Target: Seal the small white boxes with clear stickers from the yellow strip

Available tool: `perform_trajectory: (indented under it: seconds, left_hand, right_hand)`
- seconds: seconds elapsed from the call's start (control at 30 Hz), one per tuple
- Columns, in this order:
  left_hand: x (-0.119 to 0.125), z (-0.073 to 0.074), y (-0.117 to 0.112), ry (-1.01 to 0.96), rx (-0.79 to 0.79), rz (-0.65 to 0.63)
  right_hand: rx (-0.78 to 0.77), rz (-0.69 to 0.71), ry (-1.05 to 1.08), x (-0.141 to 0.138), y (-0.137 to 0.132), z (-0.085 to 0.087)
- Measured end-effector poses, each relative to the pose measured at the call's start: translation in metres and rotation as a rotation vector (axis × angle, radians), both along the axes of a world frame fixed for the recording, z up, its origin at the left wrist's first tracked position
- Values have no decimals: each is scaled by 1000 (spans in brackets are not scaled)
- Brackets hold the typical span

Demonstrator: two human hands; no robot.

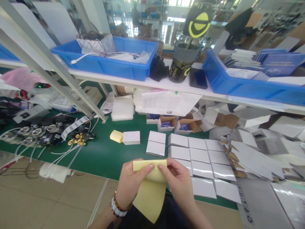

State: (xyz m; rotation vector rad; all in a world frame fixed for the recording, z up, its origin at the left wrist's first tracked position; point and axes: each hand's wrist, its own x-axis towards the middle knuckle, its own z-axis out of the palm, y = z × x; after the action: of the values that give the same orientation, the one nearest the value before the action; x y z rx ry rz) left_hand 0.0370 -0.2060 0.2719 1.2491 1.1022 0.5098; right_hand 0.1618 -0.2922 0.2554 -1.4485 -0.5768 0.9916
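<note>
Both hands hold a sheet of yellow paper [151, 194] near the table's front edge. Its upper part is folded over into a narrow strip, and the rest hangs down toward my lap. My left hand [132, 178] grips the left end of the fold, thumb pressed on the front. At the right end my right hand [178, 179] pinches the fold the same way. Beyond the hands lie two white boxes [156, 143] side by side and a single white box [132, 137] with a folded yellow piece [116, 136] touching its left side.
Rows of closed white boxes [199, 154] cover the table right of my hands. Open boxes [166, 123] with blue contents stand behind. Unfolded cartons [252, 159] pile up at far right. Brass fittings and cables [77, 140] lie left. Above, a shelf carries blue bins [124, 66] and a bottle [184, 57].
</note>
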Motion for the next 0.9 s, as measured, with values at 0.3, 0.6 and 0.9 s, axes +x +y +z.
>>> perform_trajectory:
  seconds: [0.3, 0.6, 0.9]
  left_hand:
    - [-8, -5, 5, -39, 99, -116]
    - [-12, -8, 7, -34, 162, -158]
    - [-11, -11, 9, -80, 190, -157]
  right_hand:
    - [38, 13, 219, 1, 3, -7]
    - [28, 19, 118, 2, 5, -3]
    - [79, 32, 154, -1, 5, -7]
